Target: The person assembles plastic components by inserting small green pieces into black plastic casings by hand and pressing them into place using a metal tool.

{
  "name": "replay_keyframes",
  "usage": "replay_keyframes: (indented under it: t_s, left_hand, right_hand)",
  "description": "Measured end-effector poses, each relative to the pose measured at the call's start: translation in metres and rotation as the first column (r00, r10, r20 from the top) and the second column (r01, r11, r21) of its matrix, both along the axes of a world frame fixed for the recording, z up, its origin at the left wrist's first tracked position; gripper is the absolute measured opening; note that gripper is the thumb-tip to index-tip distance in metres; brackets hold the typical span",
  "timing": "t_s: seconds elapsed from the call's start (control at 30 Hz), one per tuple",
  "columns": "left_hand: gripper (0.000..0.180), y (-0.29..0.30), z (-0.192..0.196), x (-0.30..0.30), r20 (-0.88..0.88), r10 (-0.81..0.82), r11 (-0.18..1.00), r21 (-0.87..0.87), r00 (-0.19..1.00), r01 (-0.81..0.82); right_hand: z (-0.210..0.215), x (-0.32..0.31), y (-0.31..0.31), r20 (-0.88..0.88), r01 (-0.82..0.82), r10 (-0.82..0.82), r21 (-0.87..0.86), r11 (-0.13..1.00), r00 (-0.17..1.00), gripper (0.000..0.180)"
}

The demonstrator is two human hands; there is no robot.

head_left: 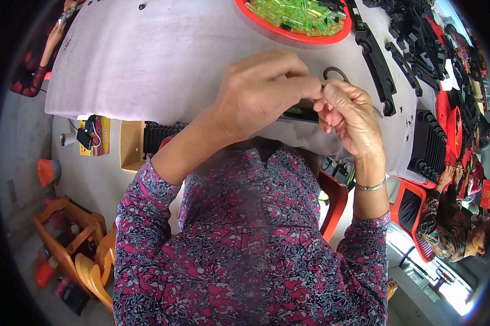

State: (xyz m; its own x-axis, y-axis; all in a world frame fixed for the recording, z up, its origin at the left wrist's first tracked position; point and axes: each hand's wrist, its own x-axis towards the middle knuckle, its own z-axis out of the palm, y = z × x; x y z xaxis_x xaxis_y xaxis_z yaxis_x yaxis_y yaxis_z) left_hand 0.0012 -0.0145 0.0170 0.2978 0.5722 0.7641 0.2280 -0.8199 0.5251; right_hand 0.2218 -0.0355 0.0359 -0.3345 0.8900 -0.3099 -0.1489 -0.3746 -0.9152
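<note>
My left hand (264, 89) and my right hand (351, 111) meet above the near edge of the cloth-covered table (147, 60). The fingertips of both are pinched together at one spot. A tiny dark bit shows between them, too small and too covered to name. Behind my right hand a dark metal loop (336, 70) lies on the cloth, and a thin rod end sticks out on the hand's other side. Below my left fingers, a black bar-shaped piece (300, 113) lies at the table edge, partly hidden by the hands.
Ahead stands a red basin (294, 39) of clear yellow-green plastic pieces. Long black plastic strips (376, 65) and a heap of black parts (413, 32) cover the right side. People sit at the far left and right. An open cardboard box (132, 146) is below the table's left edge.
</note>
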Motion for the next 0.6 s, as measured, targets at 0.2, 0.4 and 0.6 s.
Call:
replay_keyframes:
  t_s: [0.2, 0.4, 0.6]
  left_hand:
    - [0.021, -0.001, -0.012, 0.005, -0.058, -0.071, 0.965, 0.249, 0.996, 0.083]
    - [0.025, -0.006, -0.018, 0.005, -0.125, -0.143, 0.961, 0.22, 0.982, 0.168]
    - [0.042, -0.019, -0.017, -0.005, -0.234, -0.021, 0.984, -0.178, 0.972, -0.021]
  right_hand:
    - [0.006, 0.0, -0.006, -0.159, 0.097, -0.134, -0.222, 0.97, 0.978, 0.019]
    - [0.003, 0.006, -0.007, -0.077, 0.032, -0.053, -0.249, 0.968, 0.996, 0.013]
    - [-0.006, 0.002, -0.021, 0.282, 0.229, -0.224, 0.016, 0.973, 0.933, 0.013]
